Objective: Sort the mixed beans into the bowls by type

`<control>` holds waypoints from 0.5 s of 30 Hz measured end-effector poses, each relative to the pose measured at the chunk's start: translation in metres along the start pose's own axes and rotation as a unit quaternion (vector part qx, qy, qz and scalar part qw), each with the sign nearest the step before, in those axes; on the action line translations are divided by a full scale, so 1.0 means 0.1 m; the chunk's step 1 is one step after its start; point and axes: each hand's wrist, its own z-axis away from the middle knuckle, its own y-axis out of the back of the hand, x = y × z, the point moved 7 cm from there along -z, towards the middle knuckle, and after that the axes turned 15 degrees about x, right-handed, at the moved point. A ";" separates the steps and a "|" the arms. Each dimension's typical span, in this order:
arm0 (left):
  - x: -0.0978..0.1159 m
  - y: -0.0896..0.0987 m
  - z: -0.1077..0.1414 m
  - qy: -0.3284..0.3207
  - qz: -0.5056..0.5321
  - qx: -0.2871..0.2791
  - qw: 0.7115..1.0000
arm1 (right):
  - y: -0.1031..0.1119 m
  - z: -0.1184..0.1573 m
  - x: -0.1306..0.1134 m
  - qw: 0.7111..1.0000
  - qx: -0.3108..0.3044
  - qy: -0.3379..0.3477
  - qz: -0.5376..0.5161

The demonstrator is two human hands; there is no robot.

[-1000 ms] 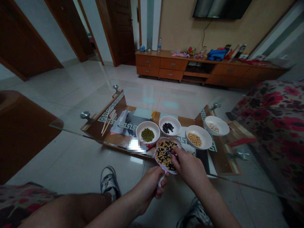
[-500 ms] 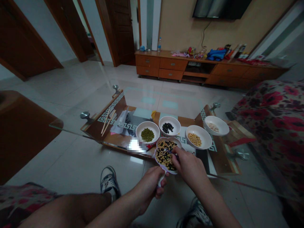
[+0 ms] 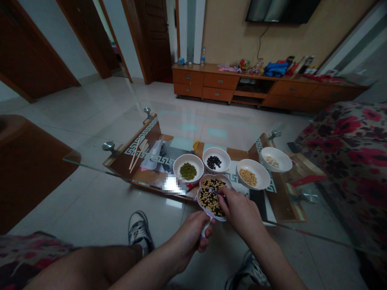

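The left hand clasps the seven-o'clock handle, surest hold for the light-looking, scalloped, lilac-white plastic dish; the right hand pinches a slim purplish utensil.

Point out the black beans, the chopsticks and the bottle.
Black beans [image 3: 213,162]: head view, middle of the pile.
Chopsticks [image 3: 134,154]: head view, middle of the left one's shaft.
Bottle [image 3: 203,57]: head view, middle of its body.

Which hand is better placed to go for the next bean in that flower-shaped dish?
Right, I'd say: your right hand holds a small utensil at the mixed beans, while your left hand holds the dish by its handle.
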 end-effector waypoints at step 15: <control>0.02 -0.01 0.02 -0.003 -0.001 -0.001 1.000 | 0.01 0.00 -0.01 1.000 -0.011 -0.006 -0.002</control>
